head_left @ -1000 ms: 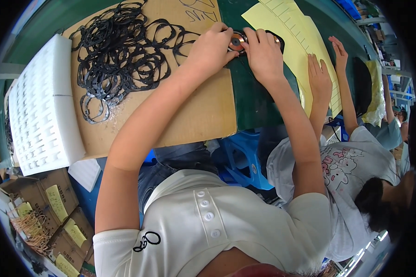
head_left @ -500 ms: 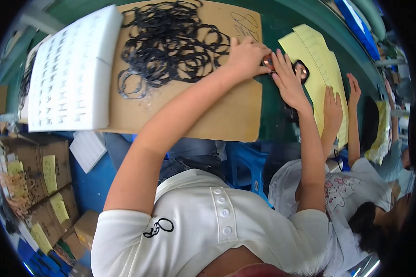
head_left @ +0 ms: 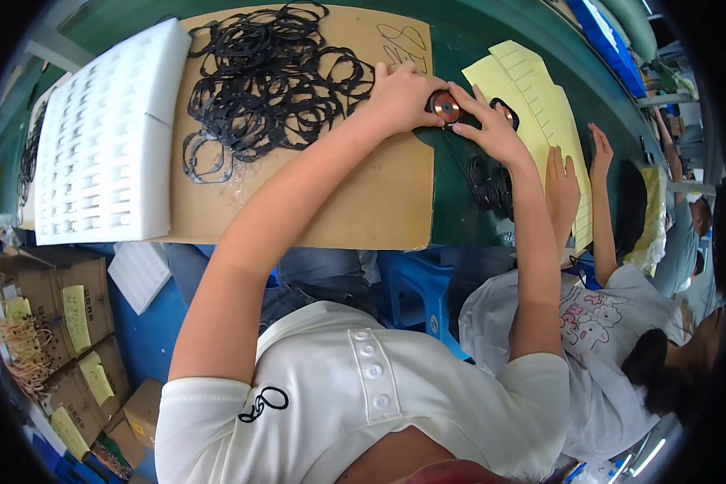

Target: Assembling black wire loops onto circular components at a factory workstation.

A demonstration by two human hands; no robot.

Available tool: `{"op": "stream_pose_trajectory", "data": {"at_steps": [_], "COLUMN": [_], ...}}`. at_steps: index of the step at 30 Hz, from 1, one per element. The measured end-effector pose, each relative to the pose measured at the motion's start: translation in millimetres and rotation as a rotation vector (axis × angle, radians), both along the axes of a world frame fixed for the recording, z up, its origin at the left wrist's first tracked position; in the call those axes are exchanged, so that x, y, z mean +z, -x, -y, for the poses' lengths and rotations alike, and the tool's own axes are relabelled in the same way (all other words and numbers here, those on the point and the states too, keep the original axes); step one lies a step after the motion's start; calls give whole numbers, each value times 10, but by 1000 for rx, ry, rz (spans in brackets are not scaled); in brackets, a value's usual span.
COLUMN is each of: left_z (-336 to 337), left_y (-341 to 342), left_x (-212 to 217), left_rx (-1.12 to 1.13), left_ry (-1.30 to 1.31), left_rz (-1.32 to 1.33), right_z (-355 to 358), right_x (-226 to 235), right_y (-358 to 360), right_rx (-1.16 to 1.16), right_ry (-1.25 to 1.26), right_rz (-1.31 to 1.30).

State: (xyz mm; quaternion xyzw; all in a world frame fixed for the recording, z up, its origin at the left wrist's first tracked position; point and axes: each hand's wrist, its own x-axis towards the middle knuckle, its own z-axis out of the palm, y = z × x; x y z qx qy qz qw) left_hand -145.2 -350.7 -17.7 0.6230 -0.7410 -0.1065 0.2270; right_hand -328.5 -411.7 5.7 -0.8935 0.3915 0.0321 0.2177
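Between my hands is a round black disc [head_left: 446, 107] with a copper-coloured coil in its face. My left hand [head_left: 406, 98] grips its left side, fingers at the upper edge and thumb below. On its other side, the fingers and thumb of my right hand [head_left: 490, 129] curve around the rim. A second disc with a copper coil [head_left: 504, 111] lies just beyond my right hand, partly hidden by it. Under my right wrist sits a coiled black cable [head_left: 486, 187]. Left of my hands, a tangled heap of thin black rings [head_left: 270, 89] lies on a cardboard sheet [head_left: 363, 198].
A white foam tray with rows of slots [head_left: 109, 137] stands at the left. Yellow paper sheets [head_left: 532, 97] lie on the green table [head_left: 456, 226] at the right, where a co-worker's hands [head_left: 563, 189] rest. Cardboard boxes [head_left: 77, 310] and a blue stool [head_left: 415, 290] are below.
My right hand has opened out from over the disc, so the copper coil shows more fully. More of the coiled cable is visible. The whole view has shifted slightly.
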Motion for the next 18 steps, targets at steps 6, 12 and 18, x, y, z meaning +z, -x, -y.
{"op": "stream_pose_trajectory", "data": {"at_steps": [6,12,18], "left_z": [6,-29,-761], "left_y": [22,-22,-313], "left_x": [5,-33,309], "left_rx": [8,70,211], "left_ry": [23,17,438], "left_rz": [-43,22,-67], "right_z": [-8,-123,112], "right_x": [-145,-191,-203], "right_y": [88,-10,-298], "right_rx": [108,279,186], "right_ry": [158,469,478], "right_rz": [-3,-83,-35]}}
